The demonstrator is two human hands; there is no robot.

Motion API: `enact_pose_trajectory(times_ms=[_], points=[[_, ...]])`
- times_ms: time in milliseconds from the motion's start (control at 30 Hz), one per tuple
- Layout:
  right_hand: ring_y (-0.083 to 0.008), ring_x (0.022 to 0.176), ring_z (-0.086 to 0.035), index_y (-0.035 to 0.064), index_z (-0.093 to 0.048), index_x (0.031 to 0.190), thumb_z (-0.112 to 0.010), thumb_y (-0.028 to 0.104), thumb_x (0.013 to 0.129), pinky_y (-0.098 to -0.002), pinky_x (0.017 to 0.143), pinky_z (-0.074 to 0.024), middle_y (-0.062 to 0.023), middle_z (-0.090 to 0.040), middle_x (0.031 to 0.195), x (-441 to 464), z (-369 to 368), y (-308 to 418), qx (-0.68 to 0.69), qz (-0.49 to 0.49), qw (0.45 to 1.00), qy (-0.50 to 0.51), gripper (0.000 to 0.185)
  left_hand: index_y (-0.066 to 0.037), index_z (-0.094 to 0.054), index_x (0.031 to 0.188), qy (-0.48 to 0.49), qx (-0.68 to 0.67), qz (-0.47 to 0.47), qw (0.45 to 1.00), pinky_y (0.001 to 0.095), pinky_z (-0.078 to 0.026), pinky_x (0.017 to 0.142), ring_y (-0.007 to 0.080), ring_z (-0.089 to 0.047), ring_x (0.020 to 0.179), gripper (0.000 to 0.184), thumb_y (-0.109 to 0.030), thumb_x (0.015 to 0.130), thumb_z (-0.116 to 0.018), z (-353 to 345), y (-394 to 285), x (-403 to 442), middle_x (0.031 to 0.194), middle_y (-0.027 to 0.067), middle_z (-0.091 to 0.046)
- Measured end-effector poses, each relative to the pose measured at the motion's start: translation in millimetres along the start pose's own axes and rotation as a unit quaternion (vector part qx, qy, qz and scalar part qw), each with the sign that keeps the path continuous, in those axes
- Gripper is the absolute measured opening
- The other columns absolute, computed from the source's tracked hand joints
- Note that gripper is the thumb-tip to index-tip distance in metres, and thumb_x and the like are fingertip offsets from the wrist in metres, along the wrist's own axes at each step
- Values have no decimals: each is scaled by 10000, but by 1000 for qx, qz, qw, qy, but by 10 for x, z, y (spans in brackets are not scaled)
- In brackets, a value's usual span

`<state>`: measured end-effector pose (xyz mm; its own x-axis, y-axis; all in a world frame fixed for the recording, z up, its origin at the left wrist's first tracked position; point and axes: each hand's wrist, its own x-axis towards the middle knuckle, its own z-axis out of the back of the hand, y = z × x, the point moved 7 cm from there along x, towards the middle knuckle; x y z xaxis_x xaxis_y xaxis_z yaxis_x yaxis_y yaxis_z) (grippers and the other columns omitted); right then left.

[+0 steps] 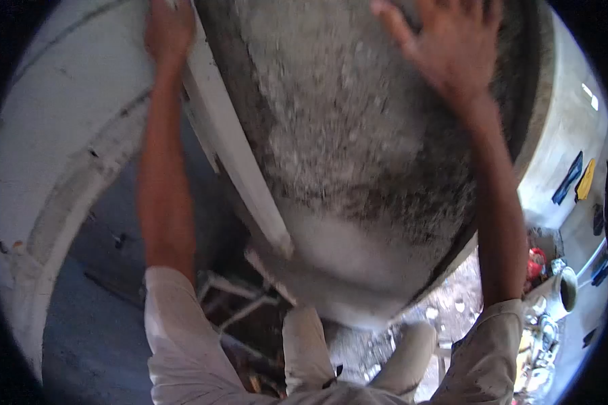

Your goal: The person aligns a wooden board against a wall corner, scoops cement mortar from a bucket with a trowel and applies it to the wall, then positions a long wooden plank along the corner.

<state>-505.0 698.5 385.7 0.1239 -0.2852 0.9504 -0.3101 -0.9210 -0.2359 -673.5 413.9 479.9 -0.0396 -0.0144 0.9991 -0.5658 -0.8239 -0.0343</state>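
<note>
At the top left my left hand (170,32) is closed at the upper end of a long pale straight bar (240,148); its fingertips are partly cut off by the frame edge. The bar slants down to the right along the left side of a rough grey cement surface (344,115). My right hand (458,50) is spread over the upper right of this surface, thumb out and fingers apart, holding nothing. I cannot tell whether the palm touches it. Lower down, the surface looks smoother and paler.
A smooth pale wall (81,74) with a curved edge lies to the left. At right, dark blue cloth (568,178) and yellow cloth (586,179) hang on a wall. Below them are a tilted bucket (554,294), a red item (536,263) and clutter. My legs show below.
</note>
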Motion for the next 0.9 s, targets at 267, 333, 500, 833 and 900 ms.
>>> enact_pose_trajectory(times_ms=[267,333,500,833,900], points=[[-331,1373,-254,163,-587,1249,-472,591,896,-505,1145,-134,-96,-382,1446,-77,-195,6,-132,60,988,-57,567,63,-292,1408,-41,-74,-34,996,436,-329,1052,434,-400,1279,622,-304,953,-502,26,-259,-1706,1388,311,-383],[-328,1371,-256,163,-583,1255,-460,598,899,-501,1145,-137,-95,-380,1448,-95,-186,3,-130,64,987,-67,576,-15,-248,1448,-3,-37,97,995,494,-414,913,459,-495,1123,609,-252,952,-509,-1,-293,-2503,1247,322,-474],[-327,1366,-264,158,-574,1269,-425,618,907,-497,1146,-141,-96,-378,1449,-94,-141,22,-115,70,988,-75,604,71,-194,1441,47,-26,93,994,435,-326,1058,436,-383,1293,649,-288,975,-469,-8,-109,-2658,1389,315,-379],[-329,1362,-266,146,-570,1273,-407,627,910,-500,1145,-139,-105,-378,1446,-139,-248,-84,-135,40,989,-43,624,72,-333,1387,-64,50,-76,994,443,-340,1047,442,-409,1270,654,-386,949,-493,6,116,-1175,1384,306,-398],[-329,1361,-266,145,-570,1272,-407,627,909,-501,1145,-139,-106,-378,1446,-138,-240,-83,-142,40,988,-44,626,73,-306,1403,-45,-22,-20,999,436,-325,1060,427,-382,1299,642,-357,960,-484,40,104,-1539,1401,301,-380]])
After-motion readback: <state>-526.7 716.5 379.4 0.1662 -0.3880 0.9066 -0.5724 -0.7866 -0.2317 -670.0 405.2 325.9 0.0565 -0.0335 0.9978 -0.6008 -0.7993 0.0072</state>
